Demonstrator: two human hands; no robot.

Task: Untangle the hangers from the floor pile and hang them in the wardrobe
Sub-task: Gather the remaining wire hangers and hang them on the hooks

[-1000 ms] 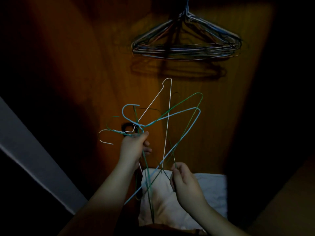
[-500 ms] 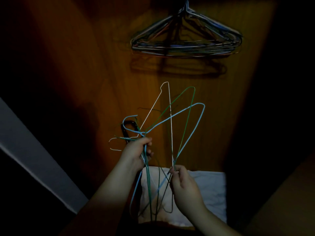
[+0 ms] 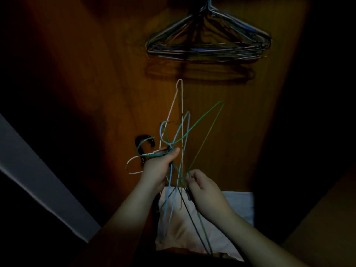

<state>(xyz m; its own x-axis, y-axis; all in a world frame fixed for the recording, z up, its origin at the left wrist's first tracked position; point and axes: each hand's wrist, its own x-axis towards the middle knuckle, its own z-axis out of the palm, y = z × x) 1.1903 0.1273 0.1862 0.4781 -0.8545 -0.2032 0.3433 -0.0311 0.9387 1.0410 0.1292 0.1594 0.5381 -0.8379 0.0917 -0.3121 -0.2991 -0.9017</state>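
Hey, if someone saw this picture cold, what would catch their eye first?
Probably the tangle of coloured wire hangers at centre, white, light blue and green, fanned up against the orange-brown wardrobe wall. The left hand grips the bunch at the necks while the right hand pinches a wire lower down. Above them, a neat bundle of hung hangers casts a shadow on the wood.

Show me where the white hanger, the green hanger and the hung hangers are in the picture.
white hanger (image 3: 181, 97): head view, on its long straight wire near the top corner.
green hanger (image 3: 209, 130): head view, on its slanted right wire.
hung hangers (image 3: 208, 52): head view, on the bundle's bottom bars.
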